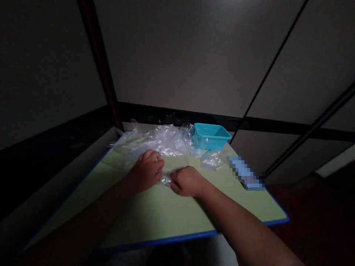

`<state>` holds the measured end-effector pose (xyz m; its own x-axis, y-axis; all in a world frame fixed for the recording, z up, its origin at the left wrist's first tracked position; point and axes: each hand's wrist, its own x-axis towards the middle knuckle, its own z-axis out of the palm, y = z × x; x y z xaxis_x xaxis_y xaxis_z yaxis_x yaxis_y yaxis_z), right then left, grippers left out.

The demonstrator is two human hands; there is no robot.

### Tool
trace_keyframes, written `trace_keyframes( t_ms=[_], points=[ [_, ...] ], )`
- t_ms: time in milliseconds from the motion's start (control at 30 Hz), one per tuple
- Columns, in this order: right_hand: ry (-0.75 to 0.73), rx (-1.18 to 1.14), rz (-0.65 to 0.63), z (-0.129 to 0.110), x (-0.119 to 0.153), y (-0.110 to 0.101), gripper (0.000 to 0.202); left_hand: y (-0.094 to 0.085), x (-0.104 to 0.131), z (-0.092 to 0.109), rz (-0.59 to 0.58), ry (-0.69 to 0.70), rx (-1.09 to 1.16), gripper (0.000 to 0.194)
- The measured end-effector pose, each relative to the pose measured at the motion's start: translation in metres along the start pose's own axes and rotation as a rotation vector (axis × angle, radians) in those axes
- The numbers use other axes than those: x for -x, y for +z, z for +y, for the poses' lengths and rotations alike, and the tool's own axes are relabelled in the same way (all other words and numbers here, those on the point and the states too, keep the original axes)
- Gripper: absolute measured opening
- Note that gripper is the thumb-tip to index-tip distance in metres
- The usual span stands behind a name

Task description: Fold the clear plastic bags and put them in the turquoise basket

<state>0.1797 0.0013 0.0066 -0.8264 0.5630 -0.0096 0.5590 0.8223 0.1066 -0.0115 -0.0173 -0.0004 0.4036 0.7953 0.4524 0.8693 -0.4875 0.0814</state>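
Between my hands, low over the table, is a small clear plastic bag (165,178). My left hand (148,169) has curled fingers at the bag's left side. From the right, my right hand (186,181) pinches the bag's edge between thumb and fingers. What lies inside the bag, if anything, is too dim to make out. Just beyond my hands spreads a loose heap of clear plastic bags (169,138). Another clear bag (213,159) rests to the right of the heap.
The yellow-green table (155,218) has a blue edge. A turquoise plastic basket (212,142) stands at the back right. Near the right edge lies a flat, phone-like object (246,173), partly blurred out. Pale panelled walls (177,59) rise behind the table.
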Motion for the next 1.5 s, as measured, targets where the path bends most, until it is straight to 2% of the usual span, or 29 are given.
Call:
trace_keyframes(
  t_ms=[33,200,300,567,867,1100,1267,1500],
  points=[
    [0.002,0.005,-0.001,0.000,0.000,0.000,0.037,-0.001,0.000,-0.001,-0.002,-0.009,0.004,0.001],
    [-0.007,-0.013,-0.013,-0.002,-0.001,-0.001,0.044,0.005,0.000,-0.007,-0.015,-0.019,0.099,0.029],
    [0.002,-0.022,-0.023,-0.002,-0.002,-0.001,0.042,0.011,0.000,-0.009,-0.028,-0.009,0.156,0.034],
    [0.025,-0.031,0.002,-0.002,-0.001,-0.001,0.028,0.021,0.003,-0.010,-0.021,-0.044,0.164,0.016],
    [0.243,0.017,0.102,-0.004,-0.005,0.001,0.031,0.021,0.004,-0.008,-0.029,-0.054,0.169,0.012],
    [0.271,0.015,0.041,-0.009,-0.008,0.007,0.037,0.021,0.006,-0.012,-0.009,-0.034,0.169,0.015],
    [0.283,0.021,0.034,-0.010,-0.008,0.006,0.039,0.018,0.006,-0.011,0.035,-0.054,0.163,0.007],
    [0.286,0.003,0.057,-0.009,-0.008,0.008,0.038,0.020,0.006,-0.006,-0.074,-0.029,0.266,0.008]
  ],
)
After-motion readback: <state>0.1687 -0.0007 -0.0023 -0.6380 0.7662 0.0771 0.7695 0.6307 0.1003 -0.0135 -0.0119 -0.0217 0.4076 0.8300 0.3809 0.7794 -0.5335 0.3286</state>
